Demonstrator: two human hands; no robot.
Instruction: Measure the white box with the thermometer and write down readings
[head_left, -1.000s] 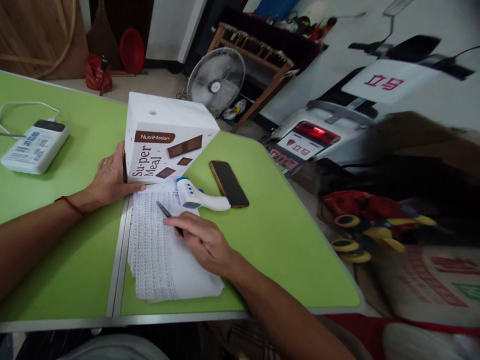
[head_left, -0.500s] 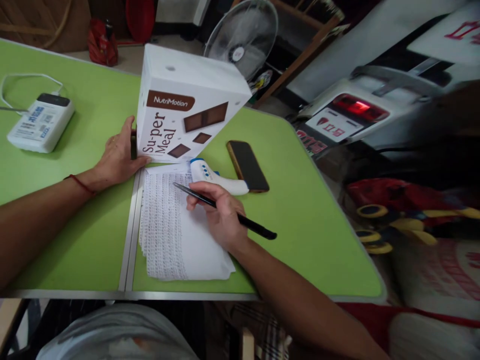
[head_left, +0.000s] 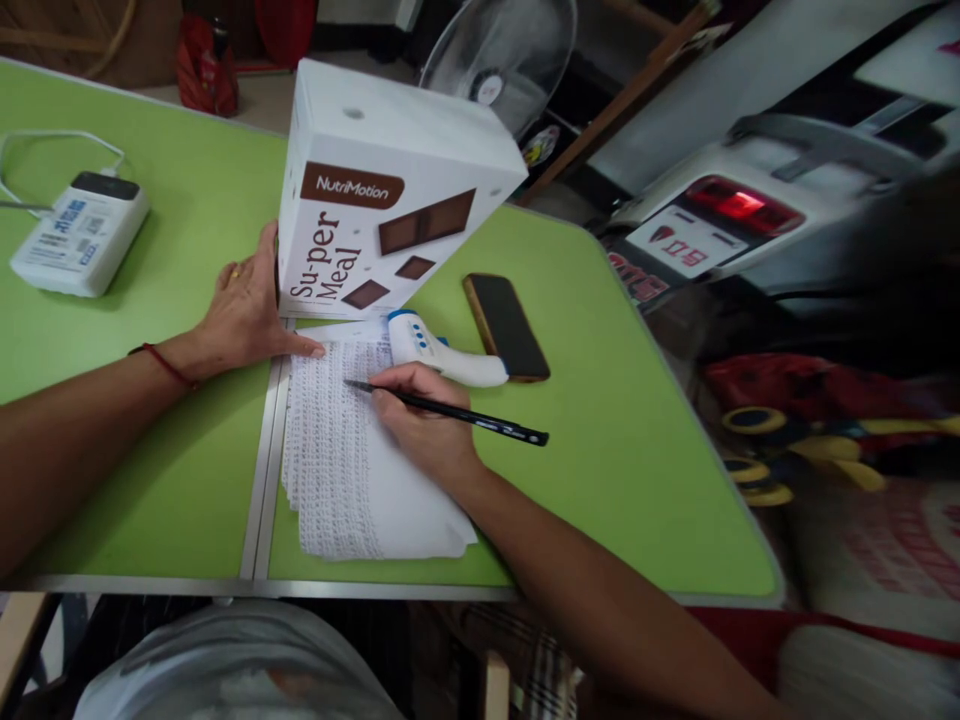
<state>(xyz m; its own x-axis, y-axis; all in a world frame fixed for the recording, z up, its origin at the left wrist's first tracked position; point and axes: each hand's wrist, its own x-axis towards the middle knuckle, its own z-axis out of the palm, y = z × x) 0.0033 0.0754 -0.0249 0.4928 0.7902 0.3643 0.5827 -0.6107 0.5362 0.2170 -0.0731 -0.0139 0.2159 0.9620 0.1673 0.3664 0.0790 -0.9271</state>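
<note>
In my right hand (head_left: 435,420) is a black pen (head_left: 487,420), its tip at the handwritten columns on a stack of paper sheets (head_left: 412,505). Small dense writing covers the left part of the top sheet; the right part is blank. My left hand (head_left: 244,310) is open, thumb stretched over the top left of the paper and fingers at the lower left edge of a white box (head_left: 420,130) printed "NutriMotion Su-per Meal". The box stands upright behind the paper. A white and blue handheld thermometer (head_left: 442,355) lies at the paper's top right, its handle by a phone (head_left: 508,325).
A white device with cables (head_left: 79,235) sits on the left of the green table (head_left: 165,480). A metal seam (head_left: 262,500) crosses the table. Beyond its edge are a fan (head_left: 499,65), a red bag (head_left: 206,65) and a white scooter (head_left: 720,220).
My left thumb has moved from the box's lower corner onto the paper. The pen now lies flatter in my right hand, its tip slightly further down the page. The view has shifted a little.
</note>
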